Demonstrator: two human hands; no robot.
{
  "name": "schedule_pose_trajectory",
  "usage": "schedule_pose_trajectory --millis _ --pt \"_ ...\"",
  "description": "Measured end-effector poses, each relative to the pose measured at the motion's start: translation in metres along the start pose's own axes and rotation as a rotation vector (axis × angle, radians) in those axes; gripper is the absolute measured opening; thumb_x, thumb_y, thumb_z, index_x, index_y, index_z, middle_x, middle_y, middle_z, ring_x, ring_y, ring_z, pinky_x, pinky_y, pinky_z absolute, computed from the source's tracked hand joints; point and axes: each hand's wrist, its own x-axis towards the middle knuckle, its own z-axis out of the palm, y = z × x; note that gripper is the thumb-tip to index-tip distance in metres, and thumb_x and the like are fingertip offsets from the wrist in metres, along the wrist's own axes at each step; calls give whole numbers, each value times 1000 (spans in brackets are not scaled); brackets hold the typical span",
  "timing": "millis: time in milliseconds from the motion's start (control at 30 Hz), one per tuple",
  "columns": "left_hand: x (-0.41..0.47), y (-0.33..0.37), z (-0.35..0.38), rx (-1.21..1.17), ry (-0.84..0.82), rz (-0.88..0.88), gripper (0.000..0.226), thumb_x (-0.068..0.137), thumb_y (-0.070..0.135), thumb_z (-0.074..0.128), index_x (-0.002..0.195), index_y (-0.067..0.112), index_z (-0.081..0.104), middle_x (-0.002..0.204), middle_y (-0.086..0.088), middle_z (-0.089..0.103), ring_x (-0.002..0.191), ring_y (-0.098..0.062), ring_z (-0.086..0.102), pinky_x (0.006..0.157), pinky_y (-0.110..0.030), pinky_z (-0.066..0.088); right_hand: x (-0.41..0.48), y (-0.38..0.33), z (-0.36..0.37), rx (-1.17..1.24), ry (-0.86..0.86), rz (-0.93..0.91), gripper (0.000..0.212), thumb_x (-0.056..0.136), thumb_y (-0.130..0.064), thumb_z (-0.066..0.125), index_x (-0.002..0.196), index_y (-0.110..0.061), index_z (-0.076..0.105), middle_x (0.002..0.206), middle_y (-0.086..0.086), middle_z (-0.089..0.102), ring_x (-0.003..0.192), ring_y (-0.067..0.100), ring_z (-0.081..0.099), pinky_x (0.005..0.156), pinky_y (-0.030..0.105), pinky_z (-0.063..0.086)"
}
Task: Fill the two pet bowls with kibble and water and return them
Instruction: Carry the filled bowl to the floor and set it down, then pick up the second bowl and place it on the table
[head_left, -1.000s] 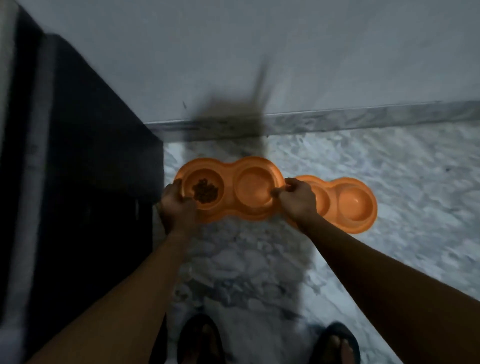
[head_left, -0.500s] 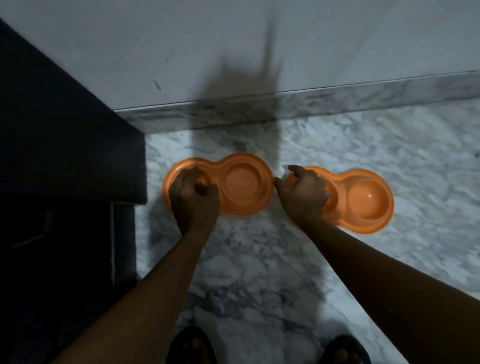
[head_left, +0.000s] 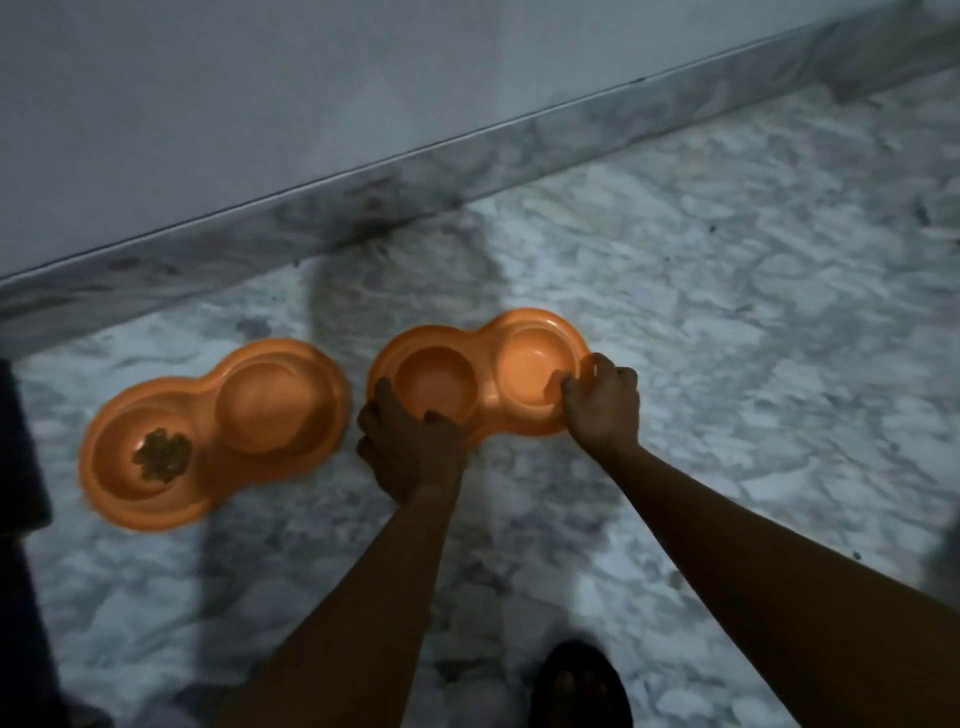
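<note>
Fingers (head_left: 387, 397) of the left hand (head_left: 410, 447) curl over the near rim of the right-hand double bowl (head_left: 480, 379), thumb on the lip beside its left well; the right hand (head_left: 602, 405) pinches the rim at the far end, fingertips hooked into the right well. Both hands are closed on this dish, which rests on, or sits just above, the marble floor (head_left: 727, 312) close to the skirting; which of the two I cannot tell. Both wells between the hands look dry and empty.

Just left of the left hand lies the second double bowl (head_left: 218, 431), untouched, with a small heap of kibble (head_left: 162, 454) in its far-left well and nothing visible in the other.

Each dish is a single orange moulding, figure-eight in outline, smooth and slightly glossy. It looks light and rigid, probably slick, so the raised rim at either end seems the sensible hold. Once filled with water it would need to stay level.
</note>
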Motion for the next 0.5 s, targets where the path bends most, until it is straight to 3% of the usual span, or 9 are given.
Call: schedule_pose_trajectory --millis 133,267,400,500 --pt "0 -2 -9 -81 18 72 65 83 6 57 147 12 45 147 -21 39 125 -41 49 104 -41 37 -11 6 -13 131 17 -7 34 90 -25 63 118 -5 59 107 23 64 98 40 63 76 41 53" --pt "-34 22 -68 -108 12 155 64 78 12 57 141 18 53 146 -19 35 120 -42 51 103 -45 43 -64 -20 -68 307 45 55 57 91 -27 66 143 -8 52 125 19 63 116 35 62 95 45 51" --pt "-94 69 -181 -108 14 201 63 76 20 56 139 19 55 146 -24 40 125 -43 48 107 -44 38 -159 -77 -163 438 39 81 61 88 -28 73 145 -15 54 130 13 60 117 27 60 100 42 49" --pt "-154 114 -298 -113 33 298 71 67 28 51 137 15 57 128 -24 59 117 -42 55 100 -44 41 -253 -134 -252 515 48 44 38 86 -24 75 122 -16 66 102 3 64 103 24 62 83 35 48"
